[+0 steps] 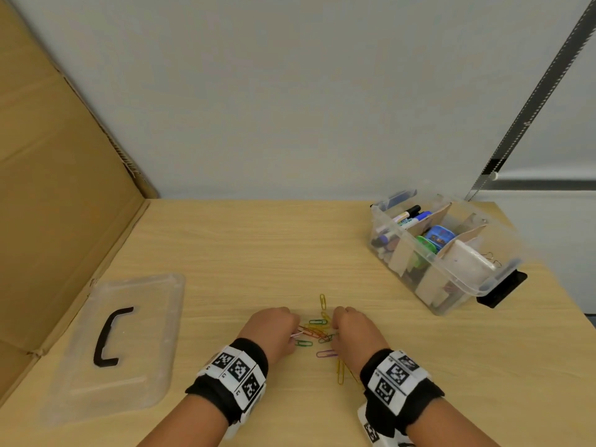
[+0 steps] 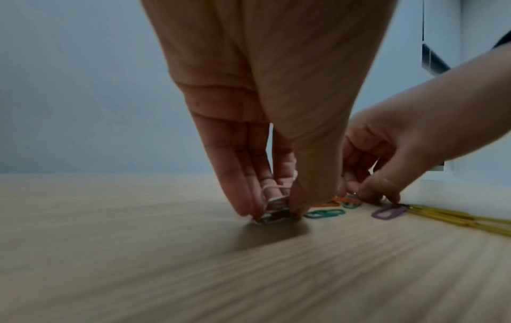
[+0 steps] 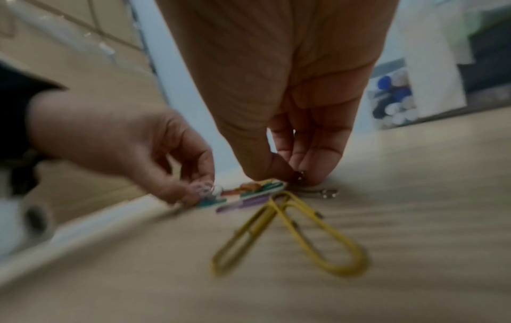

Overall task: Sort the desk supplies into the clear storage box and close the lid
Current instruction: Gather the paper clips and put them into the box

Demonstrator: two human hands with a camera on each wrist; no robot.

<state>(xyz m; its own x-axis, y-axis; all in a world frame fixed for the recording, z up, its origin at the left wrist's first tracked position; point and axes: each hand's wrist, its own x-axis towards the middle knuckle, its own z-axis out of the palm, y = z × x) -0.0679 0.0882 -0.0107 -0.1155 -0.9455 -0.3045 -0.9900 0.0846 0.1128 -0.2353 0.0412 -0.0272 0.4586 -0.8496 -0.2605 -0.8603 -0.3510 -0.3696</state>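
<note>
Several coloured paper clips (image 1: 317, 332) lie in a loose pile on the wooden desk (image 1: 258, 253). My left hand (image 1: 297, 332) is at the pile's left edge, and its thumb and fingers pinch a few pale clips (image 2: 276, 203) against the desk. At the pile's right edge, my right hand (image 1: 335, 330) pinches a small dark clip (image 3: 300, 176) between thumb and fingertips (image 3: 318, 174). Two long yellow clips (image 3: 290, 229) lie just under the right wrist. The clear storage box (image 1: 467, 279) stands open at the back right. Its clear lid (image 1: 145, 366) with a black handle lies flat at the left.
Cardboard dividers split the box; markers (image 1: 409, 216) fill the far compartment and a blue and a green item (image 1: 433, 240) the middle one. A cardboard sheet (image 1: 64, 188) leans along the left side. A white wall backs the desk.
</note>
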